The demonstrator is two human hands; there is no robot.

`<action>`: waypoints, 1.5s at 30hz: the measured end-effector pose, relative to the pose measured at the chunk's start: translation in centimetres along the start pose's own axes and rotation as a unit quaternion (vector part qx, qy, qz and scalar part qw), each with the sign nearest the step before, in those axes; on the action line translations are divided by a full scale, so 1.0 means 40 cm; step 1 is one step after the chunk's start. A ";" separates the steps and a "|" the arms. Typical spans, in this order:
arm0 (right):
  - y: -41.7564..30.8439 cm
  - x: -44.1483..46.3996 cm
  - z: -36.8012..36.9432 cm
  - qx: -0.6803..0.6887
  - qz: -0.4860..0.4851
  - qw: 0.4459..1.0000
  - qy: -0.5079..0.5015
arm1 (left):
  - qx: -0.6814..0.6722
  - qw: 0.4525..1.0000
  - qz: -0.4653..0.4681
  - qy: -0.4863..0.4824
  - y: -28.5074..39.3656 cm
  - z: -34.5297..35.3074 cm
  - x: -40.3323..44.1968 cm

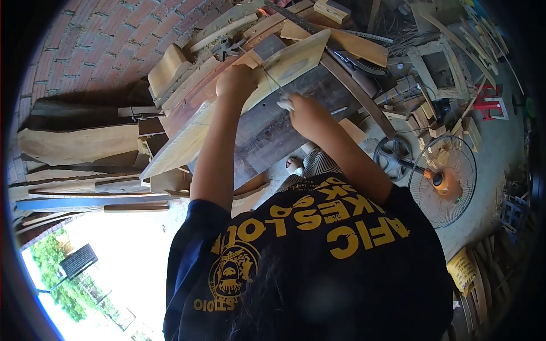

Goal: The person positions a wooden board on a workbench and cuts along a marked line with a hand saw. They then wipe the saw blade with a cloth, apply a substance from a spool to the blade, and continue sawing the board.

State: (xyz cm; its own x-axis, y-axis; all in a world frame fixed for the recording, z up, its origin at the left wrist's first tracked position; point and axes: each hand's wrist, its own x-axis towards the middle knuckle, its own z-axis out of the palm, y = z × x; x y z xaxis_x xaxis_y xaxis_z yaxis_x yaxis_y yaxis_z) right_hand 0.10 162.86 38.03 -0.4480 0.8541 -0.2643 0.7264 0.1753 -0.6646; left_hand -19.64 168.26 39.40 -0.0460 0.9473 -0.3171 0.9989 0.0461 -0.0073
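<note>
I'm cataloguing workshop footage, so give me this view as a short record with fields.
Left hand: curled, beside the upper edge of a long pale wooden board
Right hand: curled, over a dark flat work surface; grip unclear
Between hands: thin rod-like piece, identity unclear
Board: slants across the picture
Upper left: reddish brick wall
Right side: round wire-caged fan with orange hub, red plastic stool

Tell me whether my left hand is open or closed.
Closed: the left hand is curled into a fist at the far edge of the pale board. Whether it grips anything, I cannot tell.
</note>
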 end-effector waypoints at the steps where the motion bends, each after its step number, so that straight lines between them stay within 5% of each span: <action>1: 0.003 -0.060 -0.029 0.020 0.001 1.000 -0.018 | 0.000 1.000 -0.003 0.005 -0.013 0.008 0.015; 6: 0.027 -0.143 -0.042 -0.008 0.075 0.994 -0.074 | 0.004 1.000 -0.003 0.005 -0.031 0.015 0.034; 8: 0.035 -0.063 -0.001 0.047 -0.001 0.999 -0.014 | -0.005 1.000 0.000 0.012 -0.028 0.019 0.031; 13: -0.004 0.080 0.019 -0.007 -0.003 1.000 0.009 | 0.001 1.000 -0.007 0.002 -0.018 -0.025 0.026; 17: 0.014 -0.092 -0.034 0.050 -0.020 0.999 -0.005 | -0.005 0.999 -0.020 -0.033 -0.044 -0.022 0.064; 20: 0.021 -0.101 -0.028 0.019 0.087 0.994 -0.059 | -0.012 0.999 -0.011 -0.031 -0.049 -0.022 0.070; 22: 0.049 0.001 0.027 0.060 -0.036 0.997 0.029 | -0.014 1.000 -0.001 -0.027 -0.040 -0.016 0.058; 27: -0.015 0.144 0.036 -0.007 -0.014 0.999 0.030 | 0.009 1.000 -0.008 -0.020 -0.057 -0.015 0.079; 33: 0.028 -0.069 -0.003 0.053 -0.009 0.999 0.009 | -0.014 0.998 -0.041 -0.037 -0.047 -0.051 0.070; 36: 0.055 -0.076 0.023 0.006 0.068 0.997 -0.018 | -0.001 0.999 -0.031 -0.040 -0.064 -0.032 0.087; 38: 0.059 0.012 0.044 0.050 -0.033 0.997 0.052 | -0.009 1.000 -0.018 -0.020 -0.076 -0.011 0.090; 45: 0.019 0.062 0.034 0.030 -0.007 0.999 0.025 | -0.027 0.999 -0.032 0.005 -0.071 -0.037 0.081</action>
State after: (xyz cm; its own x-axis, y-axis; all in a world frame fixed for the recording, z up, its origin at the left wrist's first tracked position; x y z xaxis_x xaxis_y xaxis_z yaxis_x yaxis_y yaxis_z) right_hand -1.17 164.43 35.93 -0.4304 0.8751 -0.2213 0.6868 0.1584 -0.7094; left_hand -22.65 171.67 39.82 -0.1094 0.9453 -0.3072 0.9921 0.1228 0.0246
